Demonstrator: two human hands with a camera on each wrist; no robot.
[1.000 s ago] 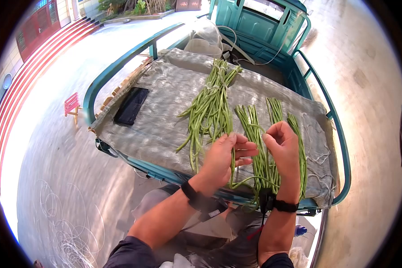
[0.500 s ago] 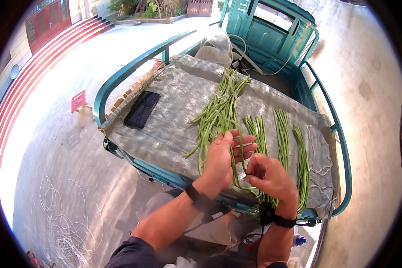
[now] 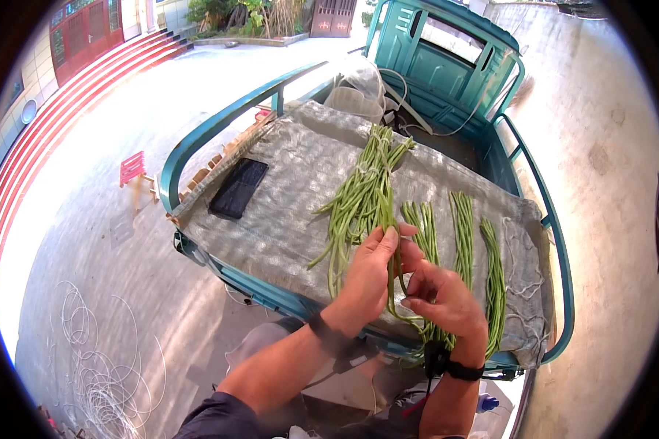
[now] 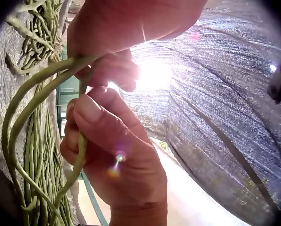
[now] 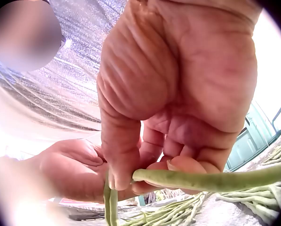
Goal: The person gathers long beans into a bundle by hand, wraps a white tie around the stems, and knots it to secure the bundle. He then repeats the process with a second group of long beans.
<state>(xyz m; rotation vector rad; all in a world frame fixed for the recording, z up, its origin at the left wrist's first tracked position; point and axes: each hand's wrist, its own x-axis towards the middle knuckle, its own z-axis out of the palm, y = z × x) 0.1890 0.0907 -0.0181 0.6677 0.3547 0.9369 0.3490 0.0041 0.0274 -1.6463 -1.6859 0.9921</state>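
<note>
Long green beans [image 4: 18,108] loop down from my left hand [image 3: 370,272], whose thumb and fingers pinch them in the head view. My right hand [image 3: 448,304] is just to the right, its thumb and fingertips pinching a bean; in the right wrist view that bean [image 5: 211,181] runs off to the right. Both hands are close together in the left wrist view, the right hand [image 4: 121,150] below. Behind the left hand lies a large tied bundle [image 3: 362,183]. Three smaller bunches lie right of it: one [image 3: 425,219] partly behind my hands, another [image 3: 462,227] and a third [image 3: 495,278].
A grey woven sheet [image 3: 293,183] covers the teal cart bed, with a rail [image 3: 220,121] around it. A black phone [image 3: 239,189] lies at the left. White cords [image 3: 523,282] lie at the right, and a clear plastic container [image 3: 355,101] stands behind the sheet.
My left thumb has closed onto the beans, where the fingers were spread before. The right hand has moved down and left, close to the left hand. The head view has shifted slightly.
</note>
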